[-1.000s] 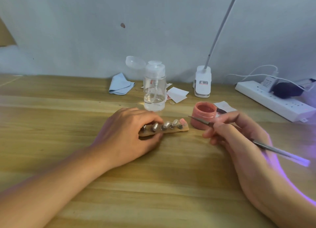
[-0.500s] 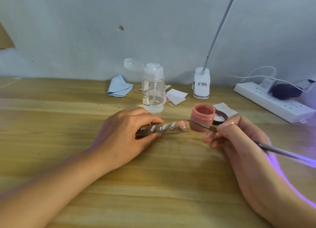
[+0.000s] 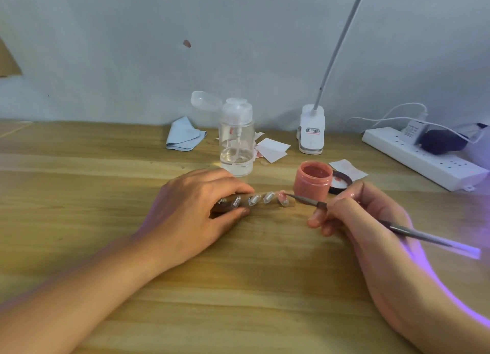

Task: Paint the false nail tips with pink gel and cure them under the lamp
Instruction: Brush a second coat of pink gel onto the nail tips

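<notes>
A brown strip carrying several clear false nail tips lies on the wooden table. My left hand grips its left end between fingers and thumb. The rightmost tip is pink; the others look clear. My right hand pinches a thin metal brush like a pen, and the brush point touches the pink tip. An open pink gel jar stands just behind the strip's right end, its black lid beside it. The white clip lamp stands farther back.
A clear pump bottle stands behind my left hand, with a blue cloth to its left and paper scraps to its right. A white power strip with plugs lies at the back right. Violet light falls on my right wrist.
My right hand moved left, bringing the brush point from in front of the jar onto the pink tip. My left hand kept holding the strip.
</notes>
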